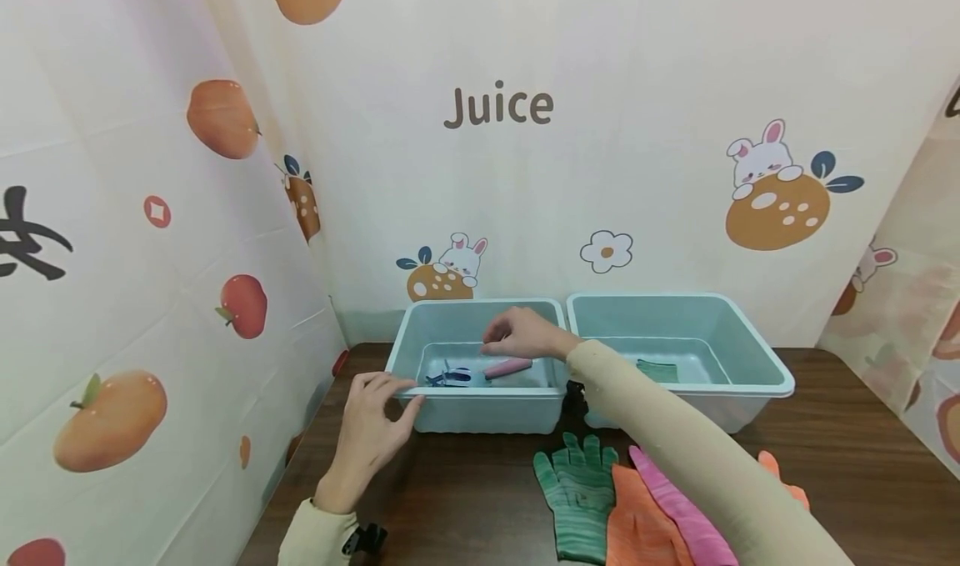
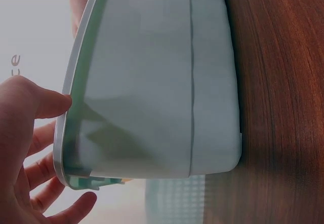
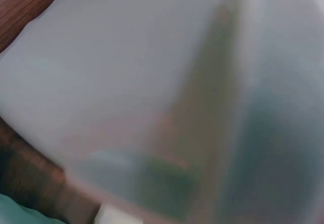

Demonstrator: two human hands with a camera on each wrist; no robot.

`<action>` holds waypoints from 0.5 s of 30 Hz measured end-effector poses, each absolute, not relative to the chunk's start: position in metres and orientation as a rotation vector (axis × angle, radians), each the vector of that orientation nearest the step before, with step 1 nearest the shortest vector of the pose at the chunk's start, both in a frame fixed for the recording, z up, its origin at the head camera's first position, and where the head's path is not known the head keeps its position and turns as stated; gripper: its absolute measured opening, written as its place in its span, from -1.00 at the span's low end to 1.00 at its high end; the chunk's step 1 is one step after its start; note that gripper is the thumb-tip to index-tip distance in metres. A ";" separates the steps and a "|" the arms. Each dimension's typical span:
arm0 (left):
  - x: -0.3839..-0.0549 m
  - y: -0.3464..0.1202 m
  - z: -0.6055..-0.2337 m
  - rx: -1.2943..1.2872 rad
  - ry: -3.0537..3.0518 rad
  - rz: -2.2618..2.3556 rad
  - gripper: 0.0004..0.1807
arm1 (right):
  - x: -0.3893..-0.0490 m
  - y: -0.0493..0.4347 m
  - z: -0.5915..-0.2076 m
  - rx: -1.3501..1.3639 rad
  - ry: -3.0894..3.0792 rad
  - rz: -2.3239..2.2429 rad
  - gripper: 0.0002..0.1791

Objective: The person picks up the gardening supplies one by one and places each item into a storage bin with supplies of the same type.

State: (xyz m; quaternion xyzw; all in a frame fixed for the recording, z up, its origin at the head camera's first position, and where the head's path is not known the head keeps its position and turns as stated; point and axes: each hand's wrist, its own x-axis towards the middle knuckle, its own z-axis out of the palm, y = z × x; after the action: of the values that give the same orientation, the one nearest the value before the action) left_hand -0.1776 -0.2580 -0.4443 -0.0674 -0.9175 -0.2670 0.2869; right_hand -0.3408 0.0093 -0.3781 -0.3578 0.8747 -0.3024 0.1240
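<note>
My left hand [image 1: 372,428] grips the front left corner of a pale blue-green plastic bin [image 1: 487,412]. In the left wrist view, the thumb [image 2: 53,102] lies on the rim with the other fingers beyond it. My right hand [image 1: 522,333] is over the inside of the same bin, its fingers bent downward; whether they pinch anything is hidden. Below it lies a smooth pink rod-like item [image 1: 508,368]. To that item's left is a small dark blue item [image 1: 450,375], its kind unclear. The right wrist view is blurred, with the hand's fingers not visible.
A second matching bin [image 1: 750,387] stands at the right, with a green striped piece of fabric [image 1: 657,372] inside. In front, a green glove [image 1: 581,495], orange glove [image 1: 645,524] and pink glove [image 1: 678,503] lie on the dark wooden table [image 1: 465,499], partly under my right forearm. A printed curtain hangs behind.
</note>
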 end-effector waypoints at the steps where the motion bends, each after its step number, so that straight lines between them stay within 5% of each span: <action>1: -0.178 -0.258 -0.444 -0.180 -2.451 -0.713 -0.77 | -0.341 0.011 -0.377 -1.038 2.547 -0.893 -0.79; 15: -0.178 -0.258 -0.448 -0.188 -2.437 -0.702 -0.76 | -0.324 0.033 -0.371 -1.072 2.531 -1.060 -0.74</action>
State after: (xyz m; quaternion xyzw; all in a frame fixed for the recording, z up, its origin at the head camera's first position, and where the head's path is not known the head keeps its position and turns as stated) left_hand -0.1785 -0.2577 -0.4476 -0.0707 -0.9158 -0.2638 0.2946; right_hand -0.3244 0.0330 -0.3711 -0.3623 0.8550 -0.3580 0.0977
